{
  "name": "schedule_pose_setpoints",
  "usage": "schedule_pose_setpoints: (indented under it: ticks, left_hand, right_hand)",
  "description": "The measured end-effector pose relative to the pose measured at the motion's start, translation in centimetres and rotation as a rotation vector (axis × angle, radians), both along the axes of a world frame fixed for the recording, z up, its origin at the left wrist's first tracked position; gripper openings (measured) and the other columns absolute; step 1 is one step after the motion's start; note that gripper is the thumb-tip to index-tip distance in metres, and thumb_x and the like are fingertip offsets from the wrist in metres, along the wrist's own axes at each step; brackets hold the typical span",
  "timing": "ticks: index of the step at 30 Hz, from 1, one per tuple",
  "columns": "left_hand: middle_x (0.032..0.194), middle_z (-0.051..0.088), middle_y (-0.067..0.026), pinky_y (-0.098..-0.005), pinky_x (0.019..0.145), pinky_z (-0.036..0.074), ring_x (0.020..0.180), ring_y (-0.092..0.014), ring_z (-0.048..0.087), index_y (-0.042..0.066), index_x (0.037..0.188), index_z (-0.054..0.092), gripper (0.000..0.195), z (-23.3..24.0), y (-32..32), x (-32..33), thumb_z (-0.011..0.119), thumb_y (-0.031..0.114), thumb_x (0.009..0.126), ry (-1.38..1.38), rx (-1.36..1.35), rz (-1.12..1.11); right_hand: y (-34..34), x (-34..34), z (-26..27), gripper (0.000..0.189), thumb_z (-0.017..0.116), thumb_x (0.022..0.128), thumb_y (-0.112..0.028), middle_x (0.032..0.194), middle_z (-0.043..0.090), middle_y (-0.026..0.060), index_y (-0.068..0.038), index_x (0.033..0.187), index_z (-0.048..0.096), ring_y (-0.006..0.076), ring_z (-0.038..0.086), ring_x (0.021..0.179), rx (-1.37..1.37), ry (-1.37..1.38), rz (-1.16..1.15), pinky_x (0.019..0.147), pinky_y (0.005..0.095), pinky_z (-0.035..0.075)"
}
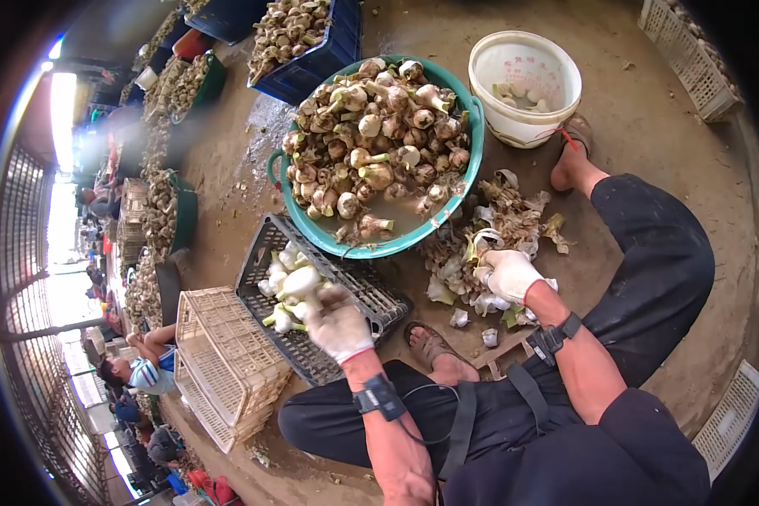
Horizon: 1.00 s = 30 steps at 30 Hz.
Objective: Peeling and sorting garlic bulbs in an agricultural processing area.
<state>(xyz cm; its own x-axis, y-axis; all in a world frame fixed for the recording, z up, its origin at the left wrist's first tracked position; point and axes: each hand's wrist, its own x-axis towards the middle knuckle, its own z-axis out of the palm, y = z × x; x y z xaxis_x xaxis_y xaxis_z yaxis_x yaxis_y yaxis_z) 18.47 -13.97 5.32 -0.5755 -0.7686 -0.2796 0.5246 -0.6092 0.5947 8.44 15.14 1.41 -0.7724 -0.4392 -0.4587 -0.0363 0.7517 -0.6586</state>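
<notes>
My left hand (339,326), in a white glove with blurred fingers, is over the near side of a black plastic crate (379,310) of peeled garlic bulbs (283,318). A white bulb (302,281) shows just beyond its fingertips; whether the hand touches it, I cannot tell. My right hand (511,275), also gloved, is closed on garlic skins (484,242) above a heap of peelings (446,262). Beyond both hands, a green plastic tub (479,152) holds unpeeled garlic bulbs (392,126) in murky water.
A white bucket (522,129) with some pale pieces inside stands by my right foot. Beige crates (228,354) are stacked at the left, near a seated person (145,373). A blue crate (341,57) of garlic stands behind the tub. Another crate (689,63) is at the upper right.
</notes>
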Motion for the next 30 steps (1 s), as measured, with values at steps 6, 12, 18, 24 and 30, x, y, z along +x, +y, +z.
schedule_pose_setpoints:
  ticks: [6, 12, 18, 24, 30]
  left_hand:
    - [0.085, 0.065, -0.0085, -0.0371, 0.070, 0.053, 0.075, -0.022, 0.063, 0.003, 0.102, 0.063, 0.020, -2.4, -0.5, -6.8, 0.065, 0.016, 0.086, -0.715, -0.929, -0.271]
    - [0.092, 0.066, -0.0152, -0.0464, 0.073, 0.052, 0.084, -0.034, 0.067, 0.011, 0.102, 0.065, 0.027, -7.9, -0.2, -13.3, 0.069, 0.020, 0.076, -1.273, -2.267, -0.765]
    - [0.086, 0.067, -0.0138, -0.0463, 0.068, 0.052, 0.078, -0.032, 0.068, 0.009, 0.086, 0.066, 0.011, -9.3, -0.9, -14.7, 0.056, 0.014, 0.086, -1.216, -2.371, -0.779]
    - [0.082, 0.063, -0.0202, -0.0490, 0.071, 0.052, 0.076, -0.039, 0.065, 0.005, 0.082, 0.063, 0.011, -1.8, 5.4, -13.0, 0.062, 0.016, 0.083, -0.789, -2.098, -0.858]
    - [0.084, 0.062, -0.0240, -0.0501, 0.072, 0.050, 0.080, -0.043, 0.063, 0.000, 0.088, 0.063, 0.016, 3.1, 9.7, -9.5, 0.060, 0.015, 0.083, -0.631, -1.923, -1.065]
  right_hand:
    - [-0.8, -0.2, -0.3, 0.035, 0.061, 0.089, -0.032, 0.085, 0.066, 0.0269, 0.003, 0.088, 0.067, 0.0435, 0.065, 0.085, -0.044, -0.067, 0.036, 0.077, 0.0465, 0.052]
    - [-1.7, -0.3, -0.1, 0.035, 0.062, 0.088, -0.032, 0.084, 0.066, 0.0266, 0.002, 0.088, 0.066, 0.0434, 0.065, 0.085, -0.112, -0.056, 0.051, 0.077, 0.0475, 0.051]
    - [-2.6, -0.9, 0.7, 0.031, 0.060, 0.088, -0.028, 0.087, 0.065, 0.0268, 0.002, 0.088, 0.066, 0.0433, 0.063, 0.088, -0.218, -0.051, -0.029, 0.080, 0.0476, 0.050]
    - [-3.1, -1.1, 0.9, 0.041, 0.075, 0.078, -0.011, 0.110, 0.066, 0.0212, 0.001, 0.115, 0.063, 0.0380, 0.064, 0.102, -0.457, 0.435, -0.183, 0.091, 0.0412, 0.052]
    - [-3.0, -0.2, 2.9, 0.042, 0.073, 0.073, -0.009, 0.106, 0.065, 0.0203, -0.001, 0.114, 0.062, 0.0382, 0.063, 0.099, -0.552, 0.487, -0.050, 0.086, 0.0426, 0.051]
